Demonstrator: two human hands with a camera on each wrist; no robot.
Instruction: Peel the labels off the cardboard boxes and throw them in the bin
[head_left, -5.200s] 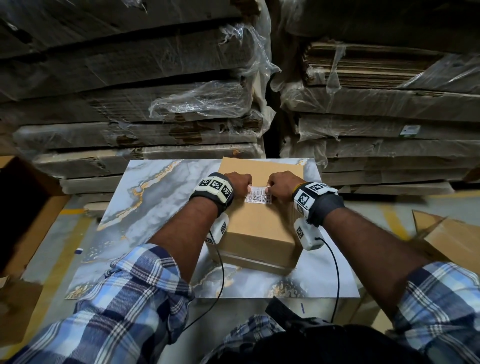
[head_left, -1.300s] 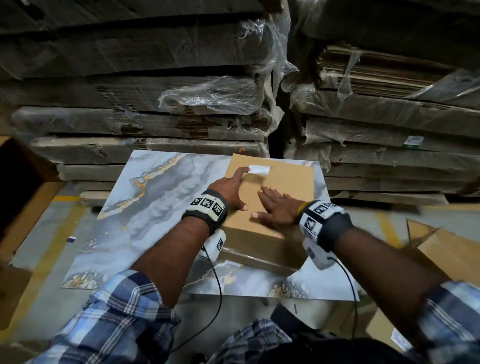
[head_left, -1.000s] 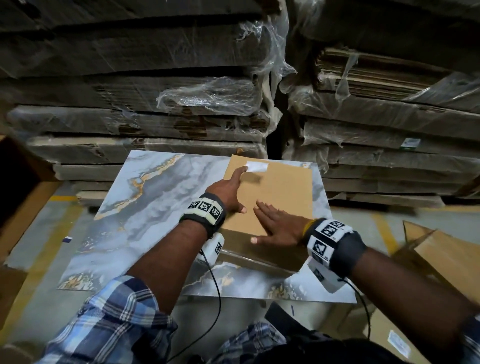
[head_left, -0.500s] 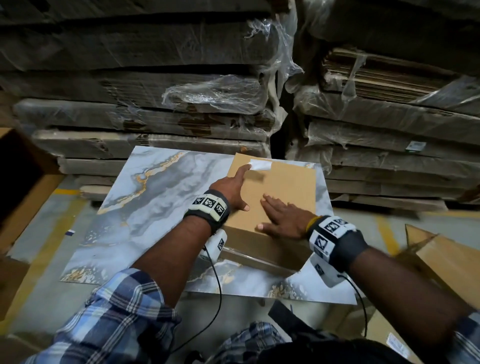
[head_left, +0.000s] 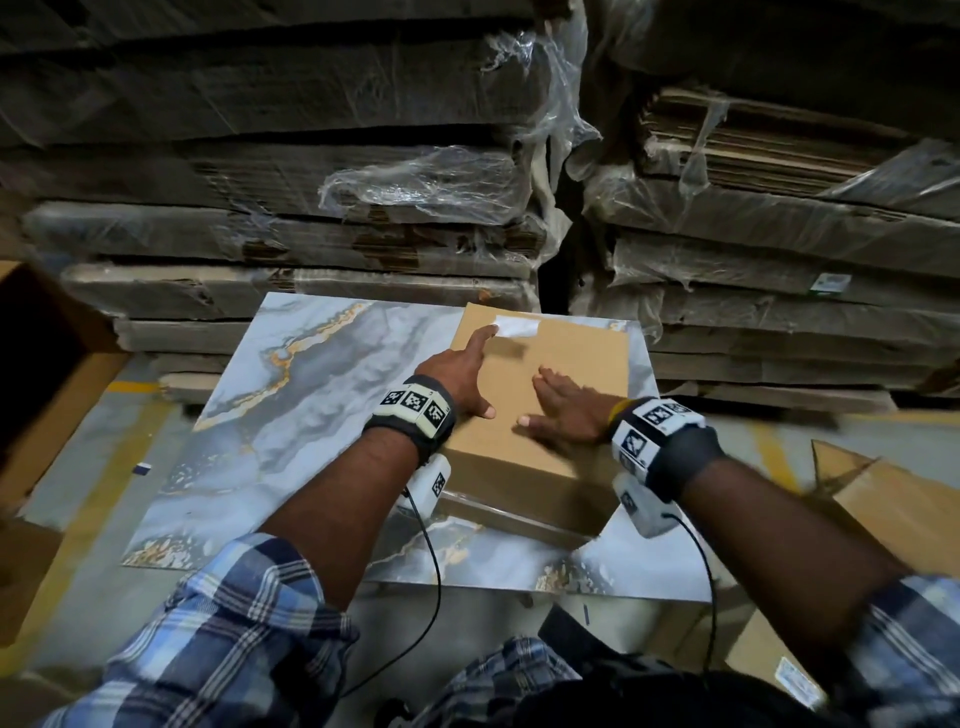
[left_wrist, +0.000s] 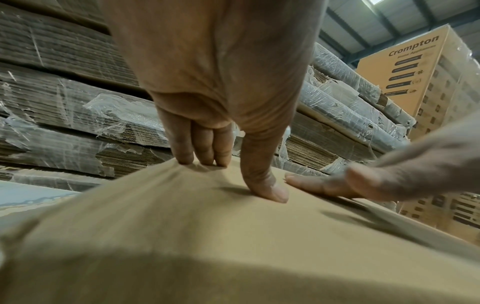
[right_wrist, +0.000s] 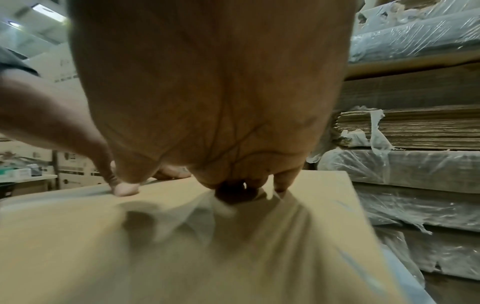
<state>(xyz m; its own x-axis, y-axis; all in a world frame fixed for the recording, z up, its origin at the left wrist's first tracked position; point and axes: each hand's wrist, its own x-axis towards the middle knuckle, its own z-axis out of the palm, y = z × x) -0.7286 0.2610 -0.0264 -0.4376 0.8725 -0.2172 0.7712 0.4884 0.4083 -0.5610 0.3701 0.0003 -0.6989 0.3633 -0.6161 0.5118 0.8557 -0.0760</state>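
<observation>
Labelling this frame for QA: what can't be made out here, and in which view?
- White label on the cardboard box: head view, too small and glary to read any print.
- Left hand fingertips: hidden past the box edge in the left wrist view.
- Right hand fingers: right wrist view, palm covers them and motion blur smears the box top.
- Bin: not identifiable in any view.

The cardboard box (head_left: 540, 395) sits on the bench (head_left: 311, 405), toward its right and far side. Both hands lie on top, the left hand (head_left: 457, 379) left of the right hand (head_left: 566, 410). Wrapped cardboard stacks (head_left: 311, 228) rise behind the bench.
</observation>
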